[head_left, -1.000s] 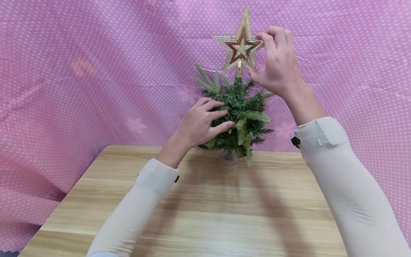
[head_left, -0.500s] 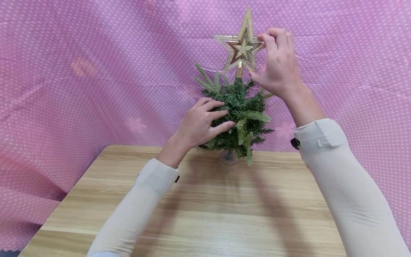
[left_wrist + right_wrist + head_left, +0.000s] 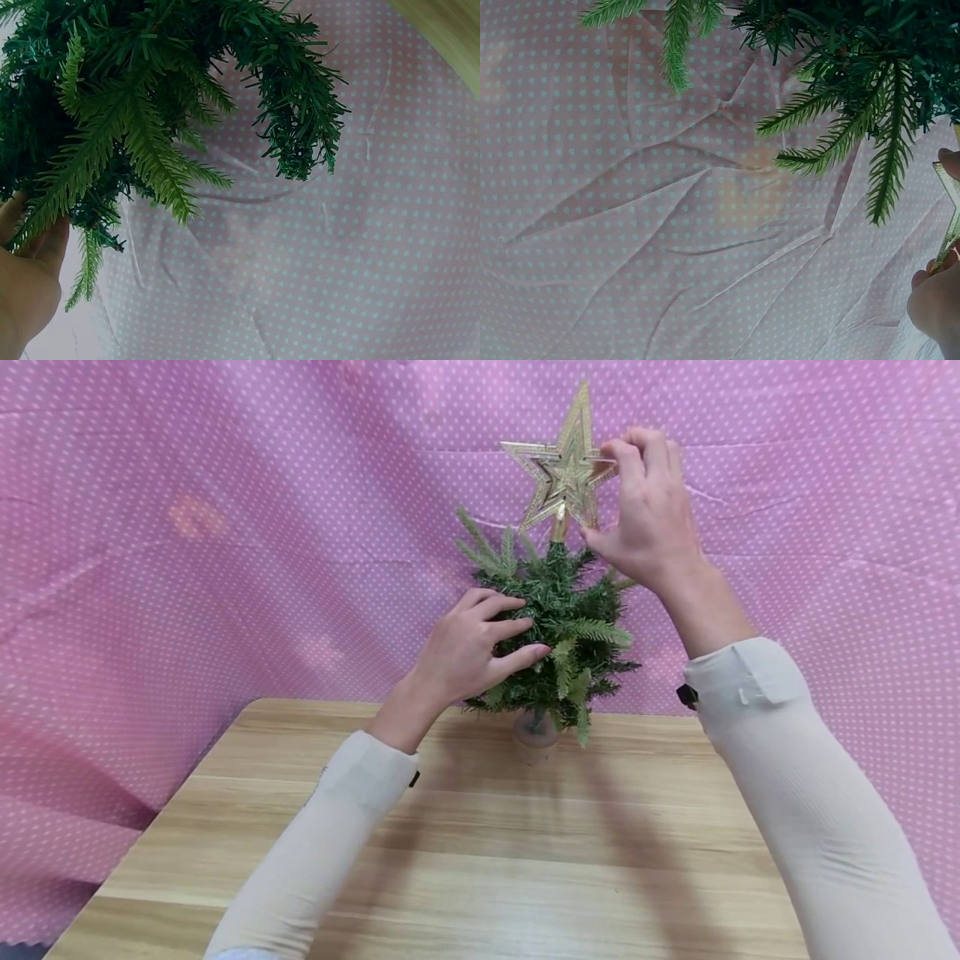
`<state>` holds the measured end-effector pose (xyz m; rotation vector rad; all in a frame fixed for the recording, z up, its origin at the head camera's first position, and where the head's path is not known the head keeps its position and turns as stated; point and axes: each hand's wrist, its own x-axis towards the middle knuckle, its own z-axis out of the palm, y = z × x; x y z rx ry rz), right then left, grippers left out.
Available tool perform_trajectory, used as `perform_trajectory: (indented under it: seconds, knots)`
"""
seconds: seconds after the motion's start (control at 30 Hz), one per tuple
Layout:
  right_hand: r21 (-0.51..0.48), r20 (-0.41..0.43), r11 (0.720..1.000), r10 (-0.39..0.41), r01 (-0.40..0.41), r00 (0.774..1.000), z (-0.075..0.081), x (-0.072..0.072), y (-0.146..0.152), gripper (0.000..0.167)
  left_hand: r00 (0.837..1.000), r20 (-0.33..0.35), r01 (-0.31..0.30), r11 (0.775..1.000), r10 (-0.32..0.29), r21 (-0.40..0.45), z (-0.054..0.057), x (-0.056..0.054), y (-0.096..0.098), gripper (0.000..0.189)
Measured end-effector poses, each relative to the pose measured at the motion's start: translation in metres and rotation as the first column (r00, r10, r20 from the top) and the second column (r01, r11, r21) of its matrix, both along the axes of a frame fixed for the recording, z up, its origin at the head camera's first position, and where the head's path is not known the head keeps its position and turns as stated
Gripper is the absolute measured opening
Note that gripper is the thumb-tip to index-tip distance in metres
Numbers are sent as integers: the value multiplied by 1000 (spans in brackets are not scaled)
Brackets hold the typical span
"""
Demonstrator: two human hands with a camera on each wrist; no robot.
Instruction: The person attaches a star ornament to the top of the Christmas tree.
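Note:
A small artificial Christmas tree (image 3: 581,602) stands upright near the table's back edge, on a clear, round base (image 3: 536,731). A gold star tree topper (image 3: 566,477) sits on its top by a short gold stem. My right hand (image 3: 648,510) holds the star from the right, fingertips at its right point and thumb at its lower right point. The right wrist view shows the star's edge (image 3: 949,225) between finger and thumb. My left hand (image 3: 465,639) rests on the tree's left side with spread fingers; branches partly cover it (image 3: 26,277) in the left wrist view.
A wood-grain table (image 3: 480,843) spreads in front of the tree. Right behind it hangs a pink dotted cloth (image 3: 300,527) with creases. Light green sprigs (image 3: 483,547) jut out from the tree's sides.
The star has turned a little, its top point shifting slightly right. My right hand has moved slightly down with it. The left hand and the tree look almost unmoved.

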<state>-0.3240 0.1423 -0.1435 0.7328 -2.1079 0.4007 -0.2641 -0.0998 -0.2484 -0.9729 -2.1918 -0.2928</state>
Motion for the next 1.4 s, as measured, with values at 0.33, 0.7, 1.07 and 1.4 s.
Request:
perform_trajectory:
  seconds: [0.33, 0.7, 1.07, 1.4]
  knots:
    - [13, -7, 1000, 8, -8, 1000, -2, 0, 1, 80, 1000, 0, 3, 1000, -3, 4, -2, 0, 0, 45]
    - [10, -9, 1000, 23, -23, 1000, -5, 0, -2, 80, 999, -9, 31, 999, -31, 34, -3, 0, -3, 45]
    - [24, -11, 999, 48, -48, 999, -17, -4, -5, 80, 999, -34, 36, 999, -35, 36, -3, 0, -4, 45]
    - [0, -21, 999, 52, -52, 998, -19, 0, 2, 77, 999, -28, 28, 999, -28, 23, -2, 0, 0, 45]
